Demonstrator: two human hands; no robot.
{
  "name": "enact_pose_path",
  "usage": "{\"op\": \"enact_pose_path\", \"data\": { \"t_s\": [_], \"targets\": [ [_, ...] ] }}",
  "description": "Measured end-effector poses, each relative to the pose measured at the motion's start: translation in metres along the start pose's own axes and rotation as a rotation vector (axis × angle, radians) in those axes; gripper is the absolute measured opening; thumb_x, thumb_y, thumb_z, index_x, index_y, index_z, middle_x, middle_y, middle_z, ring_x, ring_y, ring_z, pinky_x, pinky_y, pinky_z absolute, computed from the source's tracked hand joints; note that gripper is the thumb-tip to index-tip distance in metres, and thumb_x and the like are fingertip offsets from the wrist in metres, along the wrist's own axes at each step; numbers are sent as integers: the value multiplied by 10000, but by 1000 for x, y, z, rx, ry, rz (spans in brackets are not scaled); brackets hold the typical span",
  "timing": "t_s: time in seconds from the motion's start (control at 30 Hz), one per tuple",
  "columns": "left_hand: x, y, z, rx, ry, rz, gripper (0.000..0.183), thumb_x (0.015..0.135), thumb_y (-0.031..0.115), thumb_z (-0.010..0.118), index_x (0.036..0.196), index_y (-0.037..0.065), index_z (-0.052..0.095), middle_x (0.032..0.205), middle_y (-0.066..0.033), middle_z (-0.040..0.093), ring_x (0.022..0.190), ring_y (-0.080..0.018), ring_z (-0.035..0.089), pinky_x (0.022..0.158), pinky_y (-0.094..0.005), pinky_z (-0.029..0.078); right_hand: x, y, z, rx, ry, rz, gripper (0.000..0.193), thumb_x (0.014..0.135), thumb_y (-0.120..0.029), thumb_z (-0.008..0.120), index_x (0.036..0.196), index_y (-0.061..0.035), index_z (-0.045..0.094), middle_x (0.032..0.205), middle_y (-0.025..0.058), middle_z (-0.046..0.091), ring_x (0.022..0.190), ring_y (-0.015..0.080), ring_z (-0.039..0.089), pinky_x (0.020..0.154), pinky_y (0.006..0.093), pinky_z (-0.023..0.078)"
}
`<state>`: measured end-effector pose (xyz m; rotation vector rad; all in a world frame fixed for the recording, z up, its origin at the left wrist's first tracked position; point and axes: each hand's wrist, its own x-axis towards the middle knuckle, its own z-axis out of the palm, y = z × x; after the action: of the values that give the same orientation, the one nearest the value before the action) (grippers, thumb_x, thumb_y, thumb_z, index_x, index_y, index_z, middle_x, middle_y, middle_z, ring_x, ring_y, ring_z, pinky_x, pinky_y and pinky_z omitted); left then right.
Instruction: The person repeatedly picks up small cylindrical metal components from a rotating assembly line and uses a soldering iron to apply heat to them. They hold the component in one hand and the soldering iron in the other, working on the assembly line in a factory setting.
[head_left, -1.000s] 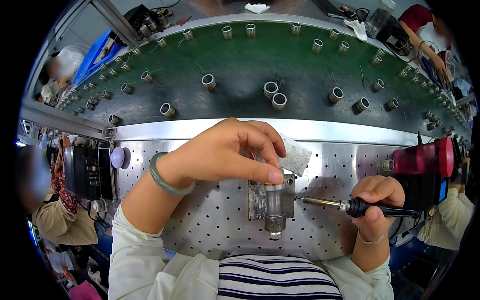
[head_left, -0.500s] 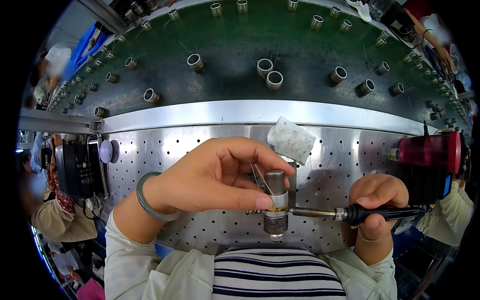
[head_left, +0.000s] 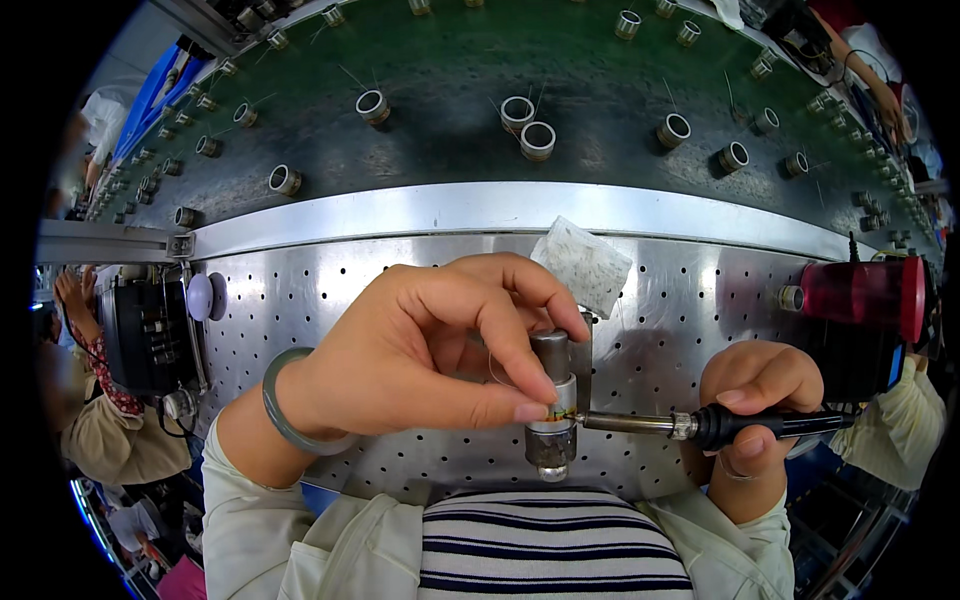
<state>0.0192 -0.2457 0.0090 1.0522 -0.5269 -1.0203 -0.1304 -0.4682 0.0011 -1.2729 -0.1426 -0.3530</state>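
My left hand [head_left: 430, 345] reaches in from the left, a green bangle on its wrist, and pinches a thin wire against a small metal cylinder [head_left: 552, 400] that stands in a fixture on the perforated steel worktop [head_left: 300, 290]. My right hand [head_left: 757, 400] grips the black handle of a soldering iron [head_left: 700, 427]. The iron lies level, its metal tip touching the cylinder's right side just beside my left fingertips.
A green conveyor belt [head_left: 450, 140] beyond the worktop carries several small metal rings [head_left: 527, 125]. A white sponge pad [head_left: 583, 265] lies behind the cylinder. A red holder [head_left: 865, 295] stands at right, a dark device [head_left: 150, 335] at left. Other people work at both sides.
The view has drawn closer to the work. My left hand shifted from covering the fixture's top to pinching at the cylinder's side, and the iron's tip now touches the cylinder.
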Motion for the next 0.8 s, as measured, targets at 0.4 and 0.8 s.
{"op": "enact_pose_path", "data": {
  "t_s": [0.4,0.8],
  "targets": [
    [4,-3,3,39,-30,-1,170,612,-82,745,722,24,673,1054,-186,563,926,-247,582,876,-359,462,3,-4,-6,-56,-72,-27,243,692,0,740,872,46,584,624,92,578,467,159,526,447,253,402],
    [7,1,11,68,49,27,144,604,-52,742,698,31,670,947,-177,608,885,-225,596,822,-306,467,7,-3,-9,-112,-125,-73,240,693,-16,747,855,38,579,611,97,579,446,168,522,436,254,400]
  ]
}}
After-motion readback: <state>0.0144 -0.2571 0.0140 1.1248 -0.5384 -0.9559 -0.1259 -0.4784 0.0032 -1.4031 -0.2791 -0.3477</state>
